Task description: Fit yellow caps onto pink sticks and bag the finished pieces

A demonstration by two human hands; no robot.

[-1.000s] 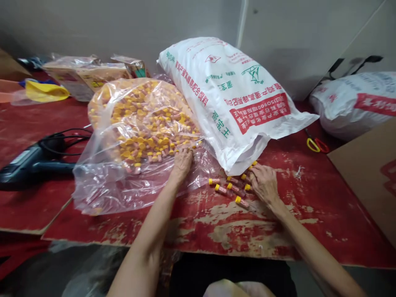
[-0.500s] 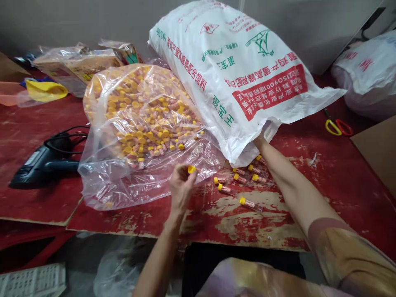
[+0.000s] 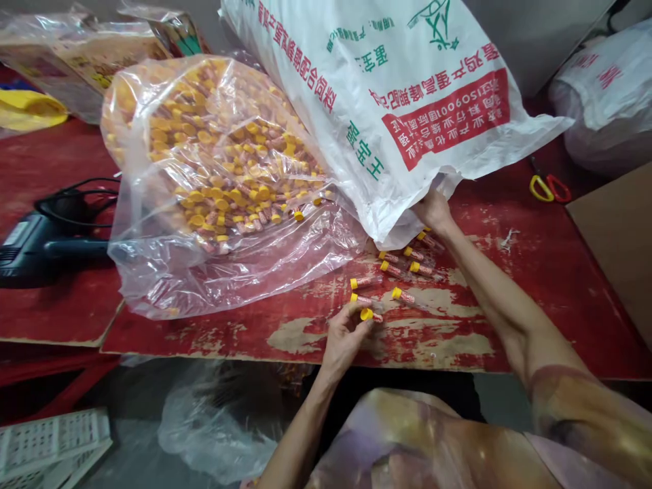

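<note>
Yellow-capped tube pinched in the closed grip of the left hand, near the front edge of the red table. Several loose tubes lie beyond it; the clear plastic bag is heaped full of tubes. Right hand at the white woven sack, fingers hidden beneath it, grip state unclear.

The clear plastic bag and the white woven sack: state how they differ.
The clear plastic bag is see-through, showing yellow-capped tubes packed inside, while the white woven sack is opaque, printed with red and green characters. The bag slumps low; the sack bulges taller beside it. Both lie on the red board, their sides touching.
</note>
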